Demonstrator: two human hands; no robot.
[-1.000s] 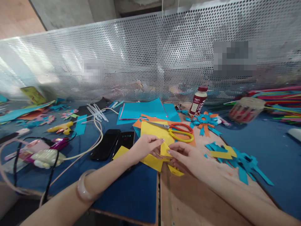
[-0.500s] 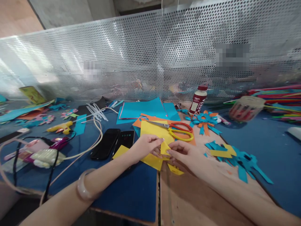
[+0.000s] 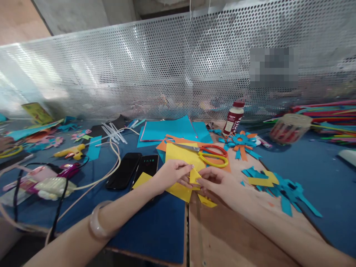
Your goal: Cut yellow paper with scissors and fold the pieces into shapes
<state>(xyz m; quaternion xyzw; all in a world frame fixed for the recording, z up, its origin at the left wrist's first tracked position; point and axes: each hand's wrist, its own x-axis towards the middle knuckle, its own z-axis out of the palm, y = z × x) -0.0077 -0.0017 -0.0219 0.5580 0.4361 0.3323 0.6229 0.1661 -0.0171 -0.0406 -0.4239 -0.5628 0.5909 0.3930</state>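
A small folded piece of yellow paper [image 3: 195, 175] is pinched between my two hands. My left hand [image 3: 175, 173] grips its left edge with thumb and fingers, while my right hand [image 3: 215, 181] holds the lower right corner. Beneath and behind them lies a larger yellow sheet [image 3: 180, 155]. Just beyond my right hand, scissors [image 3: 213, 155] with red and yellow handles rest on the yellow and orange paper, blades pointing left. A yellow scrap [image 3: 207, 201] sits below my hands, and another yellow piece [image 3: 143, 179] lies by my left forearm.
Two black phones [image 3: 124, 170] lie left of my hands. Further left are glue guns [image 3: 54, 184] and looping cables. Blue sheets [image 3: 167, 129] are stacked behind. On the right stand a bottle [image 3: 233, 118], blue paper flowers [image 3: 241, 142] and a clear tub [image 3: 290, 128]. A perforated metal screen [image 3: 167, 74] closes the back.
My hands keep their hold on the folded yellow paper with hardly any movement. At the far left edge, a hand and a yellow-handled tool have come into view.
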